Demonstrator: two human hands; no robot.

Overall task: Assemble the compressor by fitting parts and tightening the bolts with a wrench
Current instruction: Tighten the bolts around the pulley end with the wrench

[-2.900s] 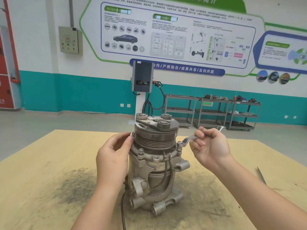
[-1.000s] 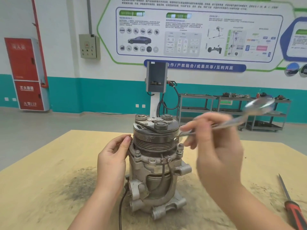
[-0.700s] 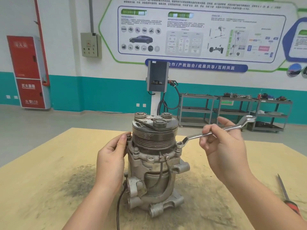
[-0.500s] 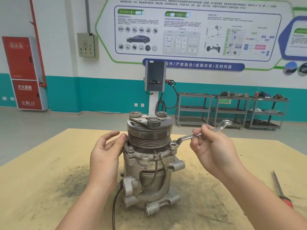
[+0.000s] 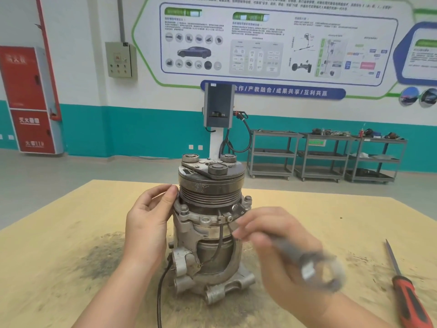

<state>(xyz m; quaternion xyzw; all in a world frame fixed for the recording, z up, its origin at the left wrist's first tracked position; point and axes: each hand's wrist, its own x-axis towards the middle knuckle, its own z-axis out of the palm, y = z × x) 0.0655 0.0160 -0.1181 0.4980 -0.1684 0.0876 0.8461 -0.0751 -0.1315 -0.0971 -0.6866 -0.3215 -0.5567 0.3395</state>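
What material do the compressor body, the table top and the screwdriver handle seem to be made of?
Compressor: probably cast aluminium, by its dull grey, rough, unpainted surface; its pulley is darker, perhaps steel.
Table top: likely plywood or a similar wood board, pale yellow and matt, with a dark sooty stain.
Screwdriver handle: seemingly plastic or rubber, red with black; its shaft looks like grey metal.

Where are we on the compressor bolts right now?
Done: compressor stands assembled, pulley on, flange bolts seated. In hand: left hand steadies the body; right hand grips the blurred wrench at the right-front bolt. How many bolts remain loose cannot be told.
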